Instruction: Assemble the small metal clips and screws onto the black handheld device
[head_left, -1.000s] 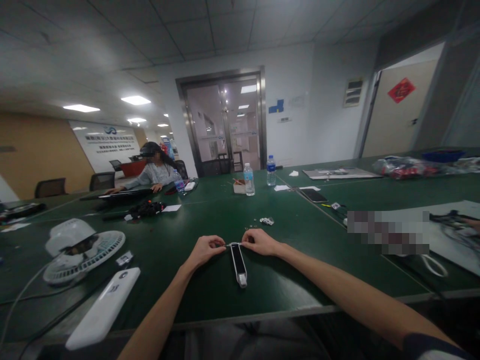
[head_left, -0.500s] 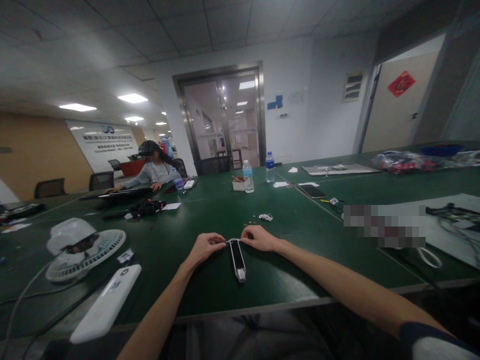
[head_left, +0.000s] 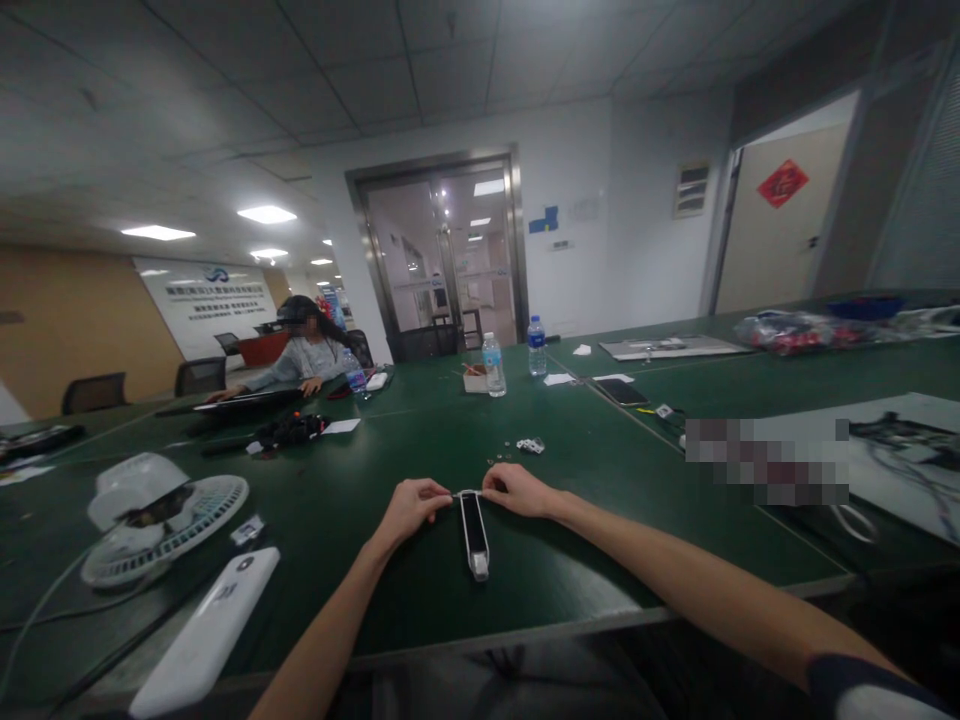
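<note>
Between my hands a long narrow object (head_left: 473,537) with a white rim, dark middle and pale near end lies on the green table. A thin light piece (head_left: 468,493) crosses its far end. My left hand (head_left: 411,510) is closed in a pinch at the left end of this piece. On the other side my right hand (head_left: 517,490) pinches at its right end, with the fingertips partly hidden. Just beyond the right hand lie several tiny ring-like parts (head_left: 499,459) and a small white-and-silver cluster (head_left: 531,446).
To the left are a white fan (head_left: 165,525) with a cable and a white power bank-like block (head_left: 210,630). Bottles (head_left: 493,366), a small box (head_left: 475,379) and a phone (head_left: 621,391) stand or lie farther off. A person (head_left: 304,350) sits across the table (head_left: 420,620).
The camera view has tilted slightly, so everything sits a little lower. Both hands keep their pinch at the far end of the narrow object.
</note>
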